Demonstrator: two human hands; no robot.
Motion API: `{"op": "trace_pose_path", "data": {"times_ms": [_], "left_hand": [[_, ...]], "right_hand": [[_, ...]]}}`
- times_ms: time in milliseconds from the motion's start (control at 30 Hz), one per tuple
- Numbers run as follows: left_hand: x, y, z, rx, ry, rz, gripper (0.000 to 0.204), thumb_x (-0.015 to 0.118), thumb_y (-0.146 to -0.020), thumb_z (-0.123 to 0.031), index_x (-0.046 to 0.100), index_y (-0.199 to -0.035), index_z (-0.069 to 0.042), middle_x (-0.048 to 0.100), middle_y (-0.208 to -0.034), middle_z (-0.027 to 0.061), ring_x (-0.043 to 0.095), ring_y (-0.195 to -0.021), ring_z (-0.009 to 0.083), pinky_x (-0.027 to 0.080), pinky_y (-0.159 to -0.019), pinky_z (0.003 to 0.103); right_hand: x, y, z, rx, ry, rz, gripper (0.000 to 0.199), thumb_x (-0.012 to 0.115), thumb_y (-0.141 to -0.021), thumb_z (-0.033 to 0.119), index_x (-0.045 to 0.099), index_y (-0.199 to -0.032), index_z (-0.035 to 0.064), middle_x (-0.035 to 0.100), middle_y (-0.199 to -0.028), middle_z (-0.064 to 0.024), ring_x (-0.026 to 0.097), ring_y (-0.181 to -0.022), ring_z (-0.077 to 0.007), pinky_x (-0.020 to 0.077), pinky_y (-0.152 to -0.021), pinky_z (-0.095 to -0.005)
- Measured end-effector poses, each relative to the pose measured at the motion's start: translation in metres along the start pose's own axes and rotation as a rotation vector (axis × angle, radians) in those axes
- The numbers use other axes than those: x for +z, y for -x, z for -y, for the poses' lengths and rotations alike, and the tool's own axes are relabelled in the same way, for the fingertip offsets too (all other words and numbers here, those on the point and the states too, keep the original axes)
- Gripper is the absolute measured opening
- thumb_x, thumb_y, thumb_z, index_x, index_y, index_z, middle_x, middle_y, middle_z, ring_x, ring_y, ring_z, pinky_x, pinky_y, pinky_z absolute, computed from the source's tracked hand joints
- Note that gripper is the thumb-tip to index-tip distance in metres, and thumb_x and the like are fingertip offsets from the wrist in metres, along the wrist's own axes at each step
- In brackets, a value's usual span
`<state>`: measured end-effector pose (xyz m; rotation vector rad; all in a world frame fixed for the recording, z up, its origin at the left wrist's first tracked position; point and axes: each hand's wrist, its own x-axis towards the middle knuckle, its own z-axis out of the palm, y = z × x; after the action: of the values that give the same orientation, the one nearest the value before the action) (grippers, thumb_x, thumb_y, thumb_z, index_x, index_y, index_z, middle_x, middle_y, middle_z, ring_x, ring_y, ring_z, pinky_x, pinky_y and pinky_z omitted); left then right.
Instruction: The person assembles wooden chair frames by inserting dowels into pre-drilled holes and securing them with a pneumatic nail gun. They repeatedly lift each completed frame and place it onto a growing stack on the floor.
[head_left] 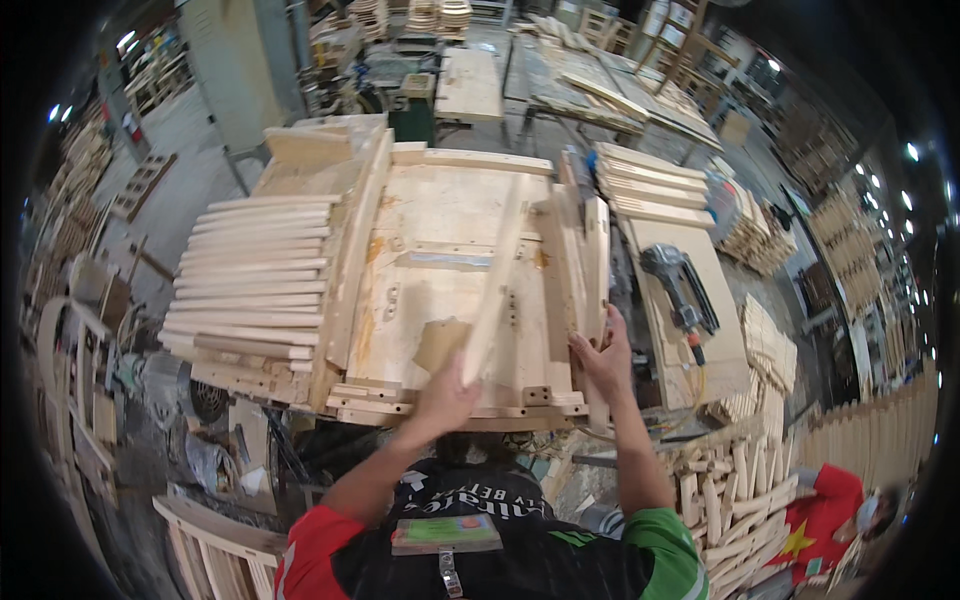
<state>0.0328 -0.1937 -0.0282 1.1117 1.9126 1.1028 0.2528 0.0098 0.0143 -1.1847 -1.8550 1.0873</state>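
Two hands work at the middle of the frame, over a plywood worktop. The left hand has its fingers closed around the lower end of a long pale wooden strip, which rises tilted toward the upper middle of the frame. The right hand presses with curled fingers against an upright wooden piece at the right edge of the worktop; whether it really grips it, I cannot tell.

I judge that the step in hand is placing the strip onto the worktop beside the upright piece. The next move would call for lowering the strip flat and keeping it parallel to that piece.

For room: at the left of the frame a stack of curved slats lies close to the worktop, so little space is there. At the right, a nail gun rests on a board, near the right hand. The near edge of the worktop stands just in front of the person.
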Motion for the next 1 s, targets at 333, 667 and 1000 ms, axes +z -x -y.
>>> {"op": "trace_pose_path", "data": {"times_ms": [333,667,1000], "left_hand": [[-0.106,-0.004,0.097,-0.435,-0.483,-0.341,0.06,0.067,-0.096,-0.023,0.05,-0.145,0.007,0.067,-0.128,0.0323,0.066,-0.121,0.0474,0.049,-0.109,0.054],[-0.084,-0.009,0.094,-0.525,-0.664,-0.616,0.046,0.073,-0.094,-0.026,0.063,-0.129,0.003,0.072,-0.121,0.0279,0.069,-0.112,0.0439,0.053,-0.099,0.052],[-0.057,0.011,0.089,-0.529,-0.875,-1.033,0.029,0.08,-0.088,-0.024,0.069,-0.107,-0.004,0.064,-0.107,0.0161,0.06,-0.11,0.0366,0.045,-0.093,0.049]], "right_hand": [[-0.013,-0.089,-0.039,-0.048,0.883,0.058,0.101,0.092,-0.078,0.042,0.042,-0.157,0.0056,0.053,-0.132,-0.0252,0.06,-0.12,-0.0486,0.0526,-0.102,-0.0535],[0.009,-0.092,-0.052,-0.36,0.815,-0.017,0.086,0.087,-0.083,0.03,0.048,-0.155,0.0034,0.052,-0.146,-0.0273,0.052,-0.132,-0.0498,0.0451,-0.109,-0.0584],[0.267,-0.134,0.022,-0.211,-0.101,0.755,0.072,0.077,-0.095,0.029,0.051,-0.152,-0.0062,0.067,-0.137,-0.0277,0.07,-0.116,-0.043,0.0572,-0.098,-0.0468]]}}
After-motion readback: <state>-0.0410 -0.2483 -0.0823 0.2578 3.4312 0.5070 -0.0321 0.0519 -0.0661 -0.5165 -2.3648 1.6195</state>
